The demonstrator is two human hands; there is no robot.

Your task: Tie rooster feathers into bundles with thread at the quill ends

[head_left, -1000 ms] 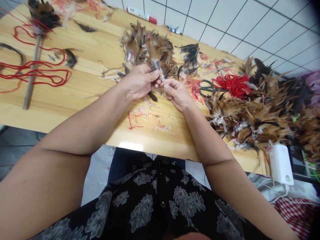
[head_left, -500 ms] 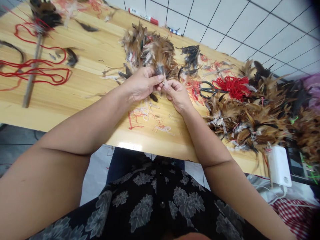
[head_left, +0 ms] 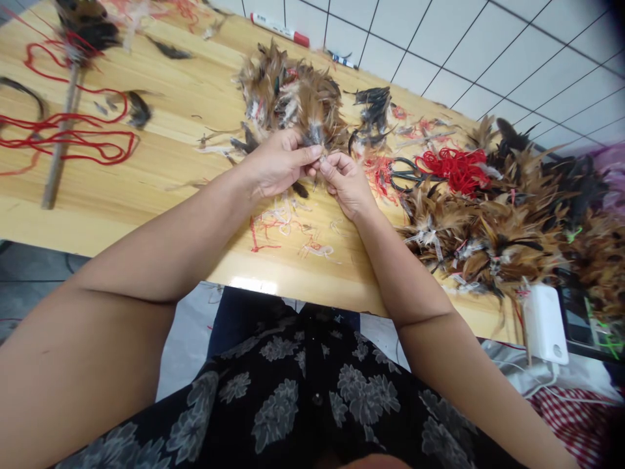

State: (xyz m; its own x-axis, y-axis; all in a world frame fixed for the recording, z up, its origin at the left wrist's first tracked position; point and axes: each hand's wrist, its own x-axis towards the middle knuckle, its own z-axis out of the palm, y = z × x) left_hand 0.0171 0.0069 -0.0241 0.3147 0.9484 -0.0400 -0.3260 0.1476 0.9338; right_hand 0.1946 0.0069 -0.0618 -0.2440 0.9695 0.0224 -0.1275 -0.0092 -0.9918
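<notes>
My left hand [head_left: 276, 168] pinches the quill end of a small bunch of brown feathers [head_left: 312, 133] between thumb and fingers, just above the wooden table [head_left: 161, 163]. My right hand [head_left: 346, 184] meets it fingertip to fingertip, its fingers curled and pinching at the same quill end. What the right fingers grip is too small to make out. Behind both hands lies a heap of brown feathers [head_left: 293, 94].
Black scissors [head_left: 405, 172] and a tangle of red string [head_left: 456, 168] lie to the right, beside a big heap of feathers [head_left: 498, 228]. Thread scraps [head_left: 288, 228] lie below my hands. Red cord [head_left: 73, 137] and a stick [head_left: 61, 143] lie left. A white charger [head_left: 544, 324] sits at the right edge.
Both hands have stayed together, moving slightly up and away on the table with the feather bunch; my right fingertips have closed in tighter against the left thumb.
</notes>
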